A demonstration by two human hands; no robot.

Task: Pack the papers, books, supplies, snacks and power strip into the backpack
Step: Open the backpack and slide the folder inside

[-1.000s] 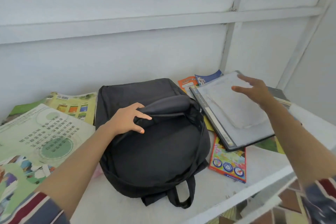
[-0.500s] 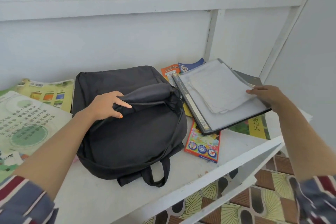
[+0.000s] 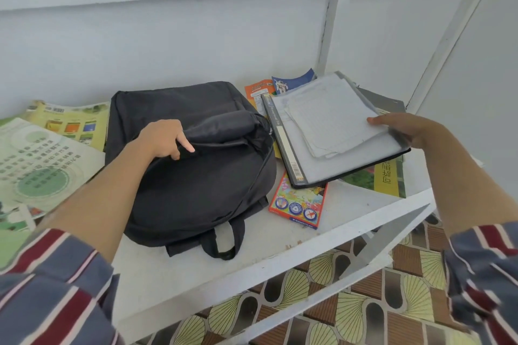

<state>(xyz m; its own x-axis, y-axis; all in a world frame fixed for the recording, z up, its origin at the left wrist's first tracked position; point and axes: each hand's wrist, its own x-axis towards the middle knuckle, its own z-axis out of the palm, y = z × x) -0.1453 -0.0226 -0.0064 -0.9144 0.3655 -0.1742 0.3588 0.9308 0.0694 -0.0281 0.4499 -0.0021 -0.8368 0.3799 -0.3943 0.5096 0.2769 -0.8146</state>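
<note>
Chinese print covers the booklet (image 3: 36, 159) at left and the yellow-green book (image 3: 388, 176) under the folder (image 3: 350, 161), but none of it is legible. The folder's spine carries a barcode. The black backpack (image 3: 196, 190) lies flat on the white table (image 3: 280, 241), long axis from wall to near edge, handle toward the person. The left hand (image 3: 164, 138) grips its opening flap. The right hand (image 3: 406, 129) pinches the folder's right edge, thumb on the papers (image 3: 330, 117) atop it. The folder overlaps a colourful box (image 3: 297, 202) just right of the backpack.
</note>
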